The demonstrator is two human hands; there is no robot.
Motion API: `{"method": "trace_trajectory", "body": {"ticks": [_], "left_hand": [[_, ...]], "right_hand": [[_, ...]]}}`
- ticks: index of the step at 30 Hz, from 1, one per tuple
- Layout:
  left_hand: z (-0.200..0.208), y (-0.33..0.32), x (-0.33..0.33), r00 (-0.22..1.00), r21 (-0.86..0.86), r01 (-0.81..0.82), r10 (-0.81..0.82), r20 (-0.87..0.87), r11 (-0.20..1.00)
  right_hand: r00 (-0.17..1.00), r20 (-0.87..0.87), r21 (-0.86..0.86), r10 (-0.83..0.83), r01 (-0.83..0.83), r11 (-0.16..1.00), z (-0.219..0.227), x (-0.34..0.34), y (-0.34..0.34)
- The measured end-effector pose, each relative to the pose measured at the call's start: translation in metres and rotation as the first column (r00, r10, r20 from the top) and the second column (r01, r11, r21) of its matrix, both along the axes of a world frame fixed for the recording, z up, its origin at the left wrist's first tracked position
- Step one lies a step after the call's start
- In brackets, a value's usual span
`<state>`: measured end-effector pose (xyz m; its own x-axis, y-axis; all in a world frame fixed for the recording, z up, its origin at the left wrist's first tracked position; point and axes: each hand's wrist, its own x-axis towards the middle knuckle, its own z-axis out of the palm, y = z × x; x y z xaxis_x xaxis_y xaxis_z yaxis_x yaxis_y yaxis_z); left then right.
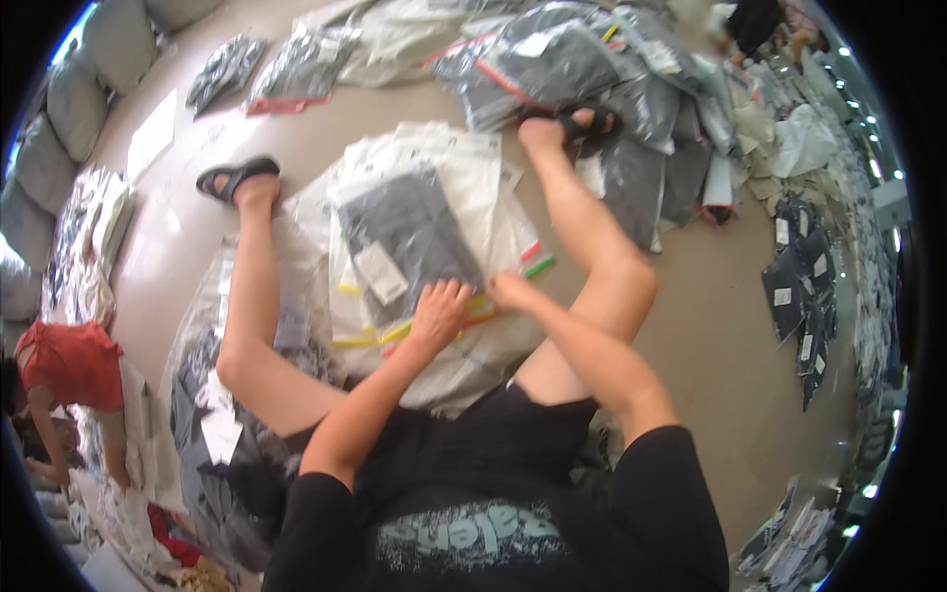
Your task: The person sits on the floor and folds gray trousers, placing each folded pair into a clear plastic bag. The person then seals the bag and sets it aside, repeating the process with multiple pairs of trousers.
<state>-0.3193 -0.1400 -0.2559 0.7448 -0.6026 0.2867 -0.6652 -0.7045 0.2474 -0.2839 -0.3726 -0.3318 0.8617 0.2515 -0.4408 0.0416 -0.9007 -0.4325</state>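
The folded grey garment [414,222] lies between the seated person's knees, a white paper tag [381,274] at its 7 o'clock; from here I can't tell whether the clear film around it fully encloses it. I'd judge it light and soft, hardly fragile, liable to slump if lifted by one corner, and its plastic slippery; best taken flat, by both side edges, with a palm beneath. The left hand [441,308] rests at its 5 o'clock, fingers close together over the lower edge; the right hand [506,292] is curled at 4 o'clock. Whether either pinches anything, I can't tell. Underneath spread pale plastic bags [473,183], their slick layers likely to slide. Farther out, bagged grey garments [547,64] heap at 1 o'clock, loose dark clothes [232,483] at 7, and a co-worker in a red top [71,365] bends at 8.
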Motion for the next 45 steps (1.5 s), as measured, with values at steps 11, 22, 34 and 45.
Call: {"method": "trace_trajectory", "body": {"ticks": [11,22,34,45], "left_hand": [[-0.043,0.046,0.044,0.998,0.312,-0.054,0.056,0.002,0.949],[0.016,0.006,0.009,0.994,-0.049,-0.059,0.063,0.094,0.997],[-0.013,0.011,0.007,0.98,-0.003,0.032,-0.031,0.198,0.999],[-0.044,0.088,0.012,0.984,0.253,0.031,-0.074,0.162,0.967]], "right_hand": [[0.762,-0.611,0.487,-0.215,0.576,0.657,0.018,0.02,0.035],[0.73,-0.639,0.354,-0.24,0.557,0.752,0.044,0.016,0.038],[0.63,-0.769,0.416,-0.112,0.624,0.662,0.047,0.01,0.038],[0.988,-0.1,0.027,-0.116,0.119,0.993,-0.024,0.033,-0.01]]}}
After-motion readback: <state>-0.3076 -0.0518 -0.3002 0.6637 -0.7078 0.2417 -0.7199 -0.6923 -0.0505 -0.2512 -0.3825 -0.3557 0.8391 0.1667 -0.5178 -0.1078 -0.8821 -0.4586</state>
